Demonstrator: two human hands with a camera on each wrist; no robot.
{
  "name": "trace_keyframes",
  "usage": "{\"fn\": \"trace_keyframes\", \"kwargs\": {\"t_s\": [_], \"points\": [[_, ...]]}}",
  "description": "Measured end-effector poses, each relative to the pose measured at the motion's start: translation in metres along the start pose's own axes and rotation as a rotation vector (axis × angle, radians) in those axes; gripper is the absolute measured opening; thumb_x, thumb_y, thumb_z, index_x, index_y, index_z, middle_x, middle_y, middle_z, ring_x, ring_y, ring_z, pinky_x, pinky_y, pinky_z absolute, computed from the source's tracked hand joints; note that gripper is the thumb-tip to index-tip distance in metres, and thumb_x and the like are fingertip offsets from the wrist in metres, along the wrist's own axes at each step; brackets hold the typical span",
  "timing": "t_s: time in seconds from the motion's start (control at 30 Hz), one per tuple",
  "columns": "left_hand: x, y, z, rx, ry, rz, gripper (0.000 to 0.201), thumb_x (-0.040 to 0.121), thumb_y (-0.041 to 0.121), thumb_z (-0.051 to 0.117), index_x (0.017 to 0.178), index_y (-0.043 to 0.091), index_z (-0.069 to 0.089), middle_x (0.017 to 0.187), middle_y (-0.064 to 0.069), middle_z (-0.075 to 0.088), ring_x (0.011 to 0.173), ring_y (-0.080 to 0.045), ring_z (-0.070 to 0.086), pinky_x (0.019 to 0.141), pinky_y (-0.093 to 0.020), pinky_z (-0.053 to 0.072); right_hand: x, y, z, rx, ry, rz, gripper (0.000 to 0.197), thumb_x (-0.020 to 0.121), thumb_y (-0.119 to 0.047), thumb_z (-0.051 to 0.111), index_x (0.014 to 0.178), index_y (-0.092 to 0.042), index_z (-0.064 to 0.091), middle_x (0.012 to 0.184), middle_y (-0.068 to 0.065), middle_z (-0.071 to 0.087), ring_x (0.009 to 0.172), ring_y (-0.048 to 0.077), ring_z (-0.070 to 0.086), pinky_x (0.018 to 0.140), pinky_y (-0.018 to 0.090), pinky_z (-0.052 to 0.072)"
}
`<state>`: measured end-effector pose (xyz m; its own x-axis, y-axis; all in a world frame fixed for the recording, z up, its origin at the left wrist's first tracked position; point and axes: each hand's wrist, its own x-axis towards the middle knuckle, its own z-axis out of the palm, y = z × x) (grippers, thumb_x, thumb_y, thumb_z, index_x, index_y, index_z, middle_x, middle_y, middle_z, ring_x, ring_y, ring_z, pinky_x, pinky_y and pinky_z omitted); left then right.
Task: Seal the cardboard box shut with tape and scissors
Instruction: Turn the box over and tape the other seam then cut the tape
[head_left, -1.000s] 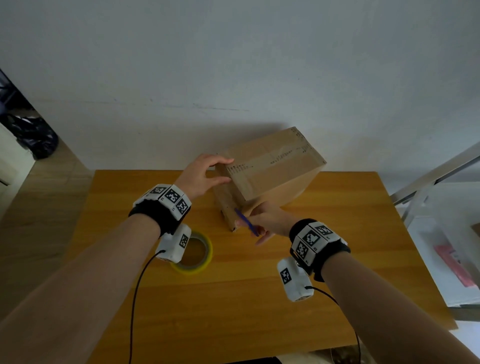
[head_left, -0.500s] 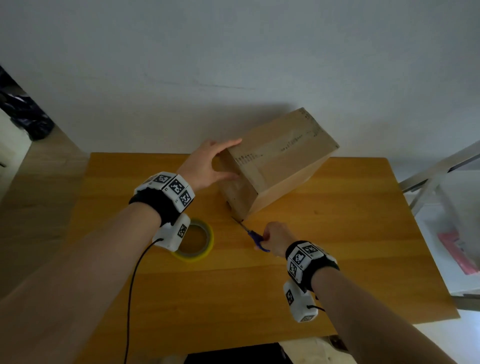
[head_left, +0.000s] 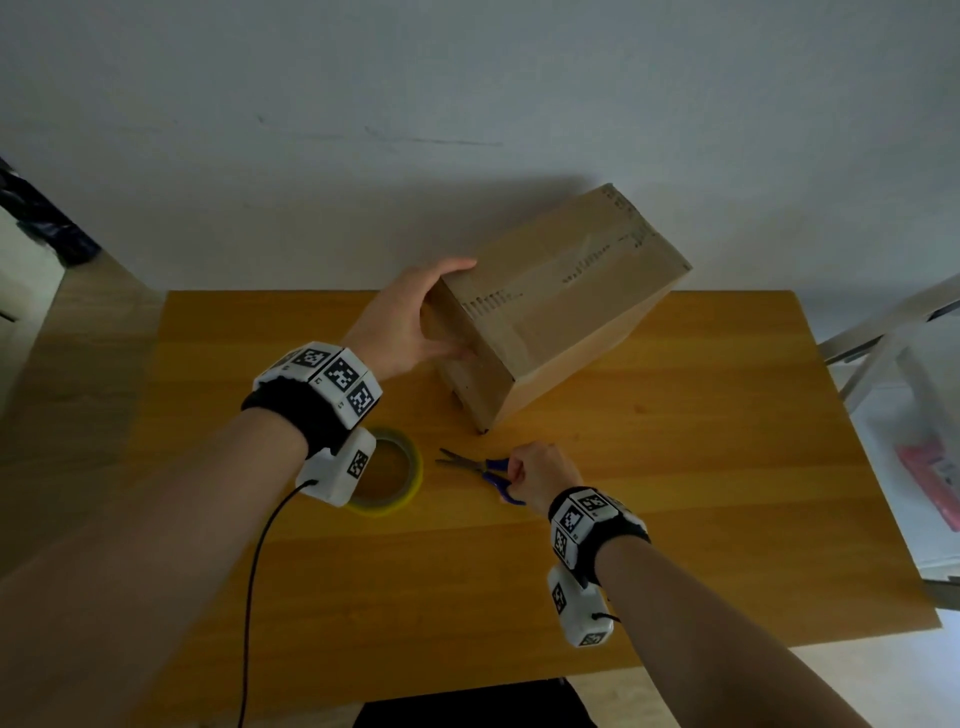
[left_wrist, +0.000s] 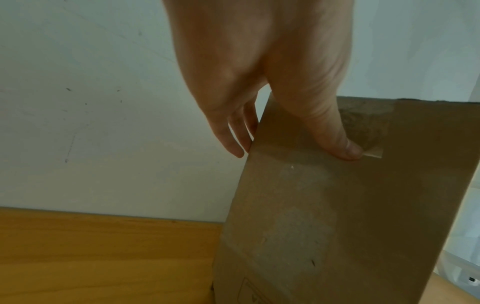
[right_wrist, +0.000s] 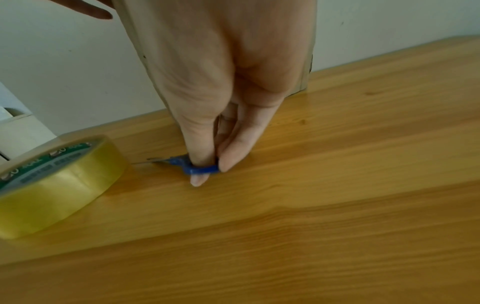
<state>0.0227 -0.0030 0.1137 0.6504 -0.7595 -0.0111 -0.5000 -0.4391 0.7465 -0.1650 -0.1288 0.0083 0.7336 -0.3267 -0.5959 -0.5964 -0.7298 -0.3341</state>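
The brown cardboard box (head_left: 561, 301) stands on the wooden table (head_left: 701, 467), tilted up at its left end. My left hand (head_left: 441, 317) grips that end, thumb (left_wrist: 337, 139) pressed on the near face beside a clear tape end (left_wrist: 374, 153), fingers (left_wrist: 233, 135) behind the edge. Blue-handled scissors (head_left: 483, 467) lie flat on the table in front of the box, blades slightly apart. My right hand (head_left: 519, 475) holds their handles, with the thumb (right_wrist: 198, 179) through a blue loop (right_wrist: 202, 169). The yellow tape roll (head_left: 389, 478) lies flat to the left, partly hidden by my left wrist.
A white wall rises directly behind the table. At the right stands a white rack (head_left: 883, 338) with a pink item (head_left: 930, 467) on it. A dark bag (head_left: 47, 228) sits on the floor at the far left. Bare wood (right_wrist: 337, 226) stretches toward me.
My right hand drew the scissors away from the box's near corner and lowered them flat onto the table. My left hand shifted its hold to the box's left end.
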Motion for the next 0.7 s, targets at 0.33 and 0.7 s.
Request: {"fn": "trace_keyframes", "kwargs": {"t_s": [0.33, 0.7], "points": [[-0.002, 0.007, 0.002, 0.027, 0.01, -0.036, 0.092, 0.064, 0.025, 0.082, 0.138, 0.038, 0.03, 0.135, 0.0, 0.045, 0.114, -0.014, 0.046, 0.094, -0.035, 0.047, -0.011, 0.006, -0.012, 0.27, 0.264, -0.03, 0.026, 0.093, -0.015, 0.052, 0.118, -0.009, 0.05, 0.109, 0.008, 0.063, 0.094, 0.025, 0.063, 0.076, 0.037, 0.053], [-0.005, 0.028, 0.004, 0.015, -0.062, -0.108, 0.077, 0.059, 0.038, 0.083, 0.123, 0.017, 0.045, 0.119, -0.001, 0.059, 0.101, -0.013, 0.056, 0.084, -0.027, 0.049, -0.048, 0.005, -0.058, 0.47, 0.464, -0.075, 0.07, 0.086, -0.013, 0.062, 0.146, -0.012, 0.027, 0.135, 0.008, 0.053, 0.118, 0.022, 0.055, 0.093, 0.038, 0.052]]}}
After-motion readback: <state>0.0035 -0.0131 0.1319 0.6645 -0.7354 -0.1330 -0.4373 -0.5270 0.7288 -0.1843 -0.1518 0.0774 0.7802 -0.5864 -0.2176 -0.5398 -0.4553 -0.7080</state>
